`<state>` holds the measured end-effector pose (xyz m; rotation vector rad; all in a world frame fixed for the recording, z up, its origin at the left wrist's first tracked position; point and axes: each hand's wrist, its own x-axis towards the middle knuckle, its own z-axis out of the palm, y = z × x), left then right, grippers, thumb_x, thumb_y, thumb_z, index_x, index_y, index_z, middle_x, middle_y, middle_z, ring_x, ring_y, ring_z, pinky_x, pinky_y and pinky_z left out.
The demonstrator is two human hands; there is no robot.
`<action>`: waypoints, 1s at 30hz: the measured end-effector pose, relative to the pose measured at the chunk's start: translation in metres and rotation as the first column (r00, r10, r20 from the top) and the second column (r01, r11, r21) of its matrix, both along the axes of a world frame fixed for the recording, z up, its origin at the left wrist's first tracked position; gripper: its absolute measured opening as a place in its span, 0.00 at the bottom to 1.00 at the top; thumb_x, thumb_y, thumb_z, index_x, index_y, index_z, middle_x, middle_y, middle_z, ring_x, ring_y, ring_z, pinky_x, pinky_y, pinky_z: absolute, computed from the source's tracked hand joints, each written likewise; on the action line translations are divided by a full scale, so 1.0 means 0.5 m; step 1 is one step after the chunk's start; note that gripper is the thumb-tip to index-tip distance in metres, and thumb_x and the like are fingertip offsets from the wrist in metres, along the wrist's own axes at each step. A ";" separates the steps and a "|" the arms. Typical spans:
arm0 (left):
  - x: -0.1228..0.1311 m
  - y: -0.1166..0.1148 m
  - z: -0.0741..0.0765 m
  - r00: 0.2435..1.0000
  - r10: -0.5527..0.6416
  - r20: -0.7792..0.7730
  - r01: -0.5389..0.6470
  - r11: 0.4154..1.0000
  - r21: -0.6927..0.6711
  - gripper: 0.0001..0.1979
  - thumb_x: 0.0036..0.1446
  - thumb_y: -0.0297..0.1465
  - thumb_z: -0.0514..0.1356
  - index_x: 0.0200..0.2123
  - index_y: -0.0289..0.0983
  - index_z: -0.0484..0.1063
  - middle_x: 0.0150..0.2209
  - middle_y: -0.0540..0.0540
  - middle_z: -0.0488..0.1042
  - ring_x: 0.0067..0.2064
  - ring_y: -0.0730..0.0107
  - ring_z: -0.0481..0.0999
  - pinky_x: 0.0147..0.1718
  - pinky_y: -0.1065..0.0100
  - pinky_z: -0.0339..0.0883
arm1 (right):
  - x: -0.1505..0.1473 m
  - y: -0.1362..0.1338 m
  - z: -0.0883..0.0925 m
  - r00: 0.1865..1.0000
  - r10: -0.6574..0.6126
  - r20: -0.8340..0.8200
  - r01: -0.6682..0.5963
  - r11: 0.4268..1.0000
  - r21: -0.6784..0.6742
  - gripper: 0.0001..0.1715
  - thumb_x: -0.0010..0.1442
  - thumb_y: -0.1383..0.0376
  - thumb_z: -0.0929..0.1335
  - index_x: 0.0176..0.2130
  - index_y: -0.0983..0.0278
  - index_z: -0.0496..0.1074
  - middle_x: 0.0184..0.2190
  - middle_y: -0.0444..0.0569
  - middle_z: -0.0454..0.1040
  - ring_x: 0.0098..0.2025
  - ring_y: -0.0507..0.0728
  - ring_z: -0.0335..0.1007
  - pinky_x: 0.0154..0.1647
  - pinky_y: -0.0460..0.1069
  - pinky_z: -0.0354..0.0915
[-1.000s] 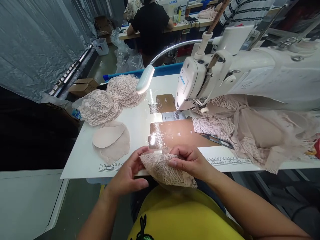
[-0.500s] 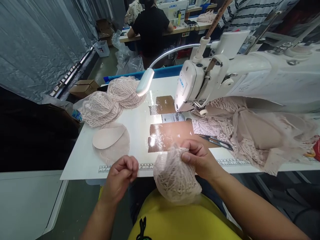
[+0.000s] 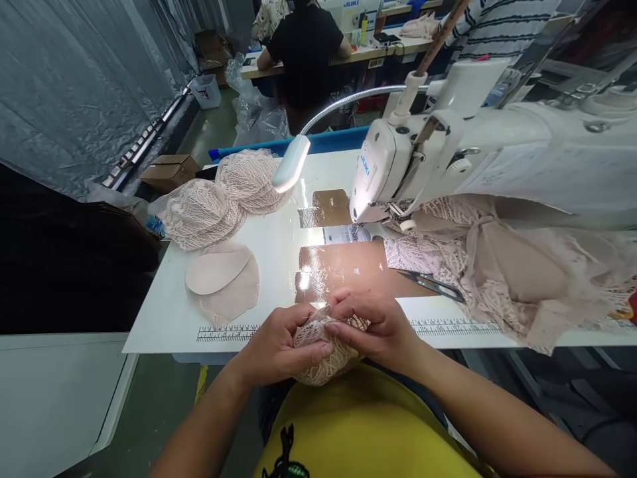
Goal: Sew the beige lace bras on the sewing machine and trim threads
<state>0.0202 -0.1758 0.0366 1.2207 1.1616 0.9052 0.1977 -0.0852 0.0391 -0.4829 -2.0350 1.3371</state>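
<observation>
Between my two hands is a pale pink lace bra cup (image 3: 322,362), bunched at the table's front edge above my lap. My left hand (image 3: 281,345) grips its left side, thumb on top and fingers partly hidden behind. On its upper right edge, my right hand (image 3: 373,328) pinches the lace between thumb and fingers. Just beyond my hands lie brown shiny strips (image 3: 348,262) on the table. To the left rest a smooth beige cup pad (image 3: 213,271) and a sheer fabric piece (image 3: 233,299) under it.
A white sewing machine (image 3: 398,159) stands at the right, with a small lamp (image 3: 291,162) beside its head. Thread snips (image 3: 432,285) lie near heaped lace fabric (image 3: 517,265). Stacked lace cups (image 3: 199,212) sit at back left. A person in black (image 3: 306,56) sits beyond.
My left hand has come right and taken hold of the lace cup. The cup has been drawn up and bunched between both hands; my right hand has shifted slightly left.
</observation>
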 end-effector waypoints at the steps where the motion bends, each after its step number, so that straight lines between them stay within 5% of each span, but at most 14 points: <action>1: -0.001 0.001 0.002 1.000 -0.001 -0.002 0.001 1.000 -0.005 0.13 0.54 0.37 0.62 0.38 0.33 0.70 0.31 0.48 0.67 0.32 0.71 0.65 0.32 0.70 0.61 | 0.000 0.002 0.001 1.000 -0.023 -0.012 0.023 1.000 0.017 0.08 0.56 0.65 0.69 0.25 0.63 0.70 0.29 0.48 0.74 0.32 0.54 0.70 0.33 0.48 0.66; 9: -0.017 0.020 0.021 1.000 0.030 -0.001 -0.030 0.999 -0.018 0.14 0.54 0.38 0.61 0.38 0.33 0.71 0.30 0.48 0.67 0.32 0.72 0.65 0.31 0.71 0.61 | -0.002 0.015 0.001 0.995 -0.095 -0.010 0.095 0.995 -0.014 0.08 0.56 0.67 0.68 0.25 0.62 0.69 0.28 0.47 0.75 0.31 0.53 0.72 0.31 0.48 0.67; 19: -0.011 0.054 0.009 0.998 0.059 0.030 -0.057 0.997 -0.048 0.13 0.58 0.38 0.58 0.35 0.32 0.72 0.28 0.48 0.68 0.30 0.74 0.65 0.30 0.72 0.59 | -0.001 0.033 0.000 0.995 -0.091 0.028 0.091 0.996 0.003 0.09 0.57 0.66 0.68 0.25 0.63 0.70 0.26 0.46 0.75 0.28 0.52 0.70 0.29 0.47 0.65; 26: -0.001 0.069 0.013 0.998 0.046 -0.054 -0.045 0.999 0.025 0.15 0.59 0.39 0.56 0.32 0.32 0.72 0.25 0.50 0.64 0.28 0.74 0.61 0.28 0.72 0.57 | 0.006 0.058 0.003 0.985 -0.053 0.166 0.080 0.984 -0.157 0.10 0.55 0.59 0.70 0.33 0.64 0.74 0.26 0.46 0.74 0.27 0.51 0.67 0.27 0.45 0.63; 30: -0.002 0.074 0.014 1.000 0.007 -0.030 -0.007 1.000 0.004 0.15 0.59 0.39 0.56 0.31 0.32 0.71 0.25 0.50 0.62 0.28 0.74 0.60 0.28 0.72 0.56 | 0.013 0.067 0.006 0.985 0.040 0.169 0.004 0.967 -0.253 0.14 0.57 0.57 0.69 0.28 0.65 0.73 0.21 0.43 0.68 0.23 0.49 0.60 0.23 0.44 0.58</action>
